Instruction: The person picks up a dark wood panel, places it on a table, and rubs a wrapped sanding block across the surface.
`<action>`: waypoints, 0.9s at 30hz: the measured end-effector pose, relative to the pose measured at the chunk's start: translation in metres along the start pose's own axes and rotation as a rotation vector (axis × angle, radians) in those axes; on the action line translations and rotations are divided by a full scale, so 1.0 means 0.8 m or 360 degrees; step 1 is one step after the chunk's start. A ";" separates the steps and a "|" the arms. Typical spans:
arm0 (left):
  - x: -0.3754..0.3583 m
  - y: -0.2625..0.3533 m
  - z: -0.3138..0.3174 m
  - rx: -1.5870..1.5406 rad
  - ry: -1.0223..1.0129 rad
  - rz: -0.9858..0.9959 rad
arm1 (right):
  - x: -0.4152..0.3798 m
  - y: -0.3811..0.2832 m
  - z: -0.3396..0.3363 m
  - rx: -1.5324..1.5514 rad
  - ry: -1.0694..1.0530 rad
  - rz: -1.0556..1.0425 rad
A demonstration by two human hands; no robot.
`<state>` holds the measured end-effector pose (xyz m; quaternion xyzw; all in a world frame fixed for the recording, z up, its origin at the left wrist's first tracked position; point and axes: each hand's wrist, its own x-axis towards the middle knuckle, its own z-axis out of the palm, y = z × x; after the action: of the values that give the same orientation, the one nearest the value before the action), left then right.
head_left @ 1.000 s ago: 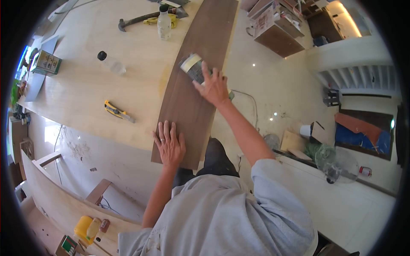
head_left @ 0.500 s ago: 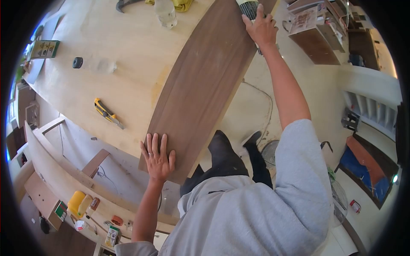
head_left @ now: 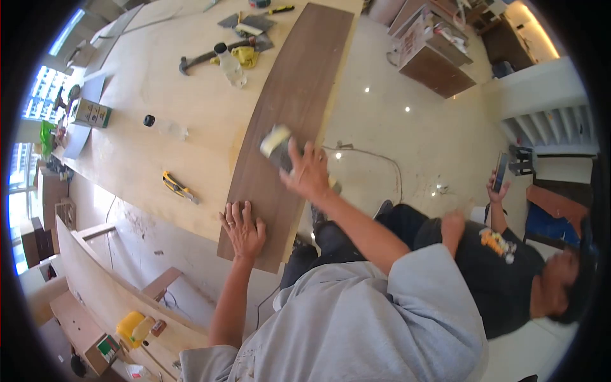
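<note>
A long brown wood-grain strip (head_left: 292, 83) with a curved left edge lies along the right side of a pale plywood table. Near its close end my left hand (head_left: 244, 233) presses flat, fingers spread, a ring on one finger. My right hand (head_left: 309, 172) is curled over a dark hand tool with a pale end (head_left: 275, 142), over the strip's middle. Motion blur hides this tool's exact kind. On the plywood left of the strip are a yellow utility knife (head_left: 179, 187), a clear bottle (head_left: 232, 67) and a hammer (head_left: 207, 58).
Putty knives (head_left: 245, 25) and a yellow cloth (head_left: 245, 58) lie farther up the table. Another clear bottle (head_left: 168, 128) rests on its side. At the right, a person in a black shirt (head_left: 496, 267) holds up a phone (head_left: 501, 170). A cable (head_left: 382, 158) runs across the floor.
My right hand has drawn the tool from the strip's far end back toward me. My left hand stays on the strip. The view has shifted, and the person at right now shows.
</note>
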<state>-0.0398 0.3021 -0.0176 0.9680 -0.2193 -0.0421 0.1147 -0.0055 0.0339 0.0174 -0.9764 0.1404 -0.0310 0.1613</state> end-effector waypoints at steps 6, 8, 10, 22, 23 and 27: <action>0.045 0.047 0.017 -0.0148 0.0339 -0.0301 | -0.053 -0.052 0.028 0.0029 0.0137 -0.0044; 0.047 0.047 0.022 -0.0082 0.0357 -0.0270 | -0.044 -0.055 0.025 -0.0086 0.0161 -0.0063; 0.038 0.050 0.023 -0.0037 0.0355 -0.0258 | -0.039 -0.050 0.023 -0.0127 0.0199 -0.0088; 0.047 0.053 0.013 0.0043 0.0218 -0.0322 | 0.106 0.015 0.020 -0.0245 0.0217 0.0008; 0.047 0.055 0.010 0.0040 0.0196 -0.0325 | 0.124 0.027 0.019 -0.0262 0.0235 0.0006; 0.053 0.059 0.007 0.0025 0.0138 -0.0339 | 0.195 0.073 0.012 -0.0249 0.0234 -0.0028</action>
<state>-0.0220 0.2408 -0.0129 0.9876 -0.1105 -0.0104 0.1114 0.1296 -0.0604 -0.0080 -0.9823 0.1452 -0.0929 0.0735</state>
